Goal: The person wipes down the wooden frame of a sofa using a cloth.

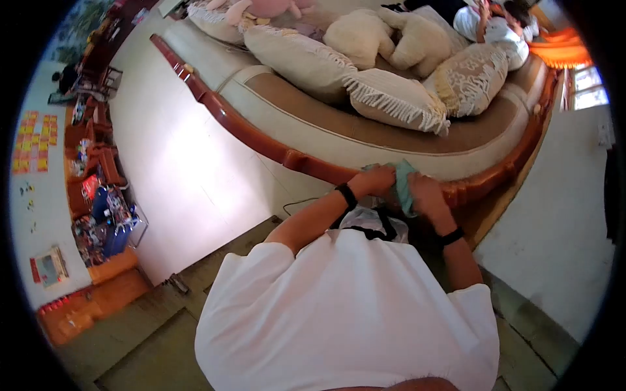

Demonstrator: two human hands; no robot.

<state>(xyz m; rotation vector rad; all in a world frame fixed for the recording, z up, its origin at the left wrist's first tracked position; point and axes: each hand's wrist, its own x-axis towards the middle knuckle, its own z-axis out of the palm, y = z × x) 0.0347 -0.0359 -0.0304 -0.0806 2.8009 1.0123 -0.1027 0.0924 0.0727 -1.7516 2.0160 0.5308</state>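
A green cloth [405, 189] is bunched between my two hands at the wooden edge [306, 163] of a large cushioned sofa. My left hand [379, 180] is closed on the cloth's left side, close to the wood. On the other side, my right hand [427, 195] grips the cloth too, its fingers slightly smeared by motion. Dark bands circle both wrists. Below the hands, a clear plastic bag [375, 221] with black straps is partly hidden by my white shirt [345, 313].
Several fringed cushions [398, 98] and plush pillows [358, 36] lie on the sofa [287, 98]. Another person [492, 32] reclines at its far right. A white wall [541, 195] stands at right. Chairs [104, 166] and a cluttered table [117, 218] line the left side.
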